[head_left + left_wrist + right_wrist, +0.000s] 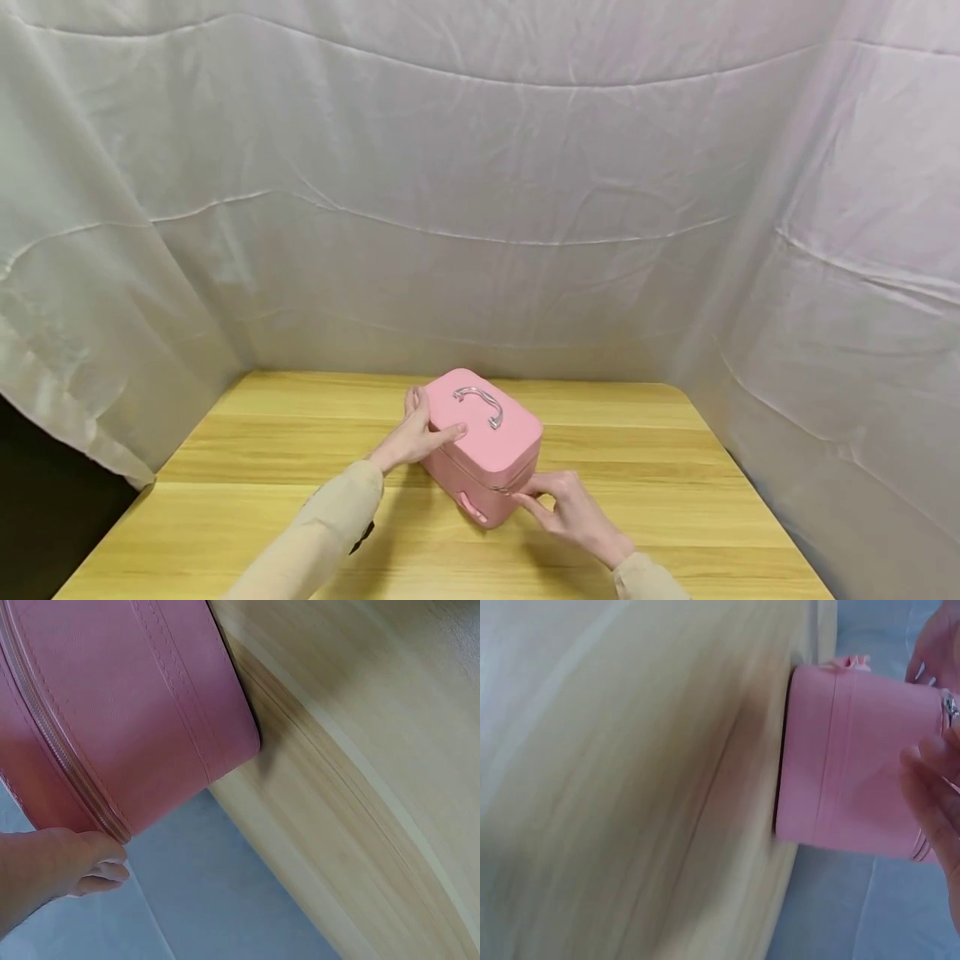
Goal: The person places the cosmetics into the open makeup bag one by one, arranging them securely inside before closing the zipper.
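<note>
A pink cosmetic case (491, 425) with rounded corners stands closed on the wooden table, turned at an angle. A curved silver handle (480, 403) is fixed on its lid, and a zipper (56, 731) runs round just beneath. My left hand (412, 429) holds the case at its left side, thumb on top of the lid and fingers against the far side. At the near right corner my right hand (564, 510) pinches the zipper pull, mostly hidden by the fingertips. Silver metal of the zipper slider (949, 703) shows beside those fingers in the right wrist view.
The light wooden table (300, 467) carries the case near its middle. A small pink strap loop (472, 507) sticks out from the case's near side. Pale cloth curtains (480, 208) hang behind the table and along both sides.
</note>
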A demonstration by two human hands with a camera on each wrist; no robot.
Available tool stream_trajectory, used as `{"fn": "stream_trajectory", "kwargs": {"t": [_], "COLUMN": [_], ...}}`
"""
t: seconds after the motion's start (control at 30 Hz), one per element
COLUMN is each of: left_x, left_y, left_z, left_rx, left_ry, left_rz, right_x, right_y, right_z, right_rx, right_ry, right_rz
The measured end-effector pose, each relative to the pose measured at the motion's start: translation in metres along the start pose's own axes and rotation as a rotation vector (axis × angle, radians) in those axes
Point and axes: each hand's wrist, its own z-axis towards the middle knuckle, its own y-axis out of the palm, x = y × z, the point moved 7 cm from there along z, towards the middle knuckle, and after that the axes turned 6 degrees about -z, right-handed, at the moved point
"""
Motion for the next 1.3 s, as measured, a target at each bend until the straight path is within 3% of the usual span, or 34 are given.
{"fn": "stream_trajectory", "kwargs": {"t": [0.3,0.57,0.87,0.97,1.17,1.3], "left_x": [0.001,-0.001,-0.006,-0.001,0.011,0.013], "left_y": [0.001,-0.002,-0.007,-0.008,0.002,0.018], "left_z": [0.001,0.001,0.008,0.006,-0.013,-0.022], "left_rx": [-0.004,-0.004,-0.002,0.070,0.326,0.356], "left_ry": [0.007,0.008,0.017,0.018,0.017,-0.002], "left_rz": [-0.016,-0.040,-0.058,-0.046,0.043,0.004], "right_x": [0.011,0.027,0.029,0.029,0.025,0.021], "right_y": [-0.008,-0.022,-0.014,-0.012,-0.008,-0.006], "right_z": [-0.002,-0.010,-0.012,-0.012,-0.011,-0.011], "right_rx": [0.028,0.092,0.008,-0.007,0.017,0.018], "right_ry": [0.054,0.168,0.217,0.234,0.167,0.137], "right_rz": [-0.054,-0.164,-0.032,-0.008,0.018,0.036]}}
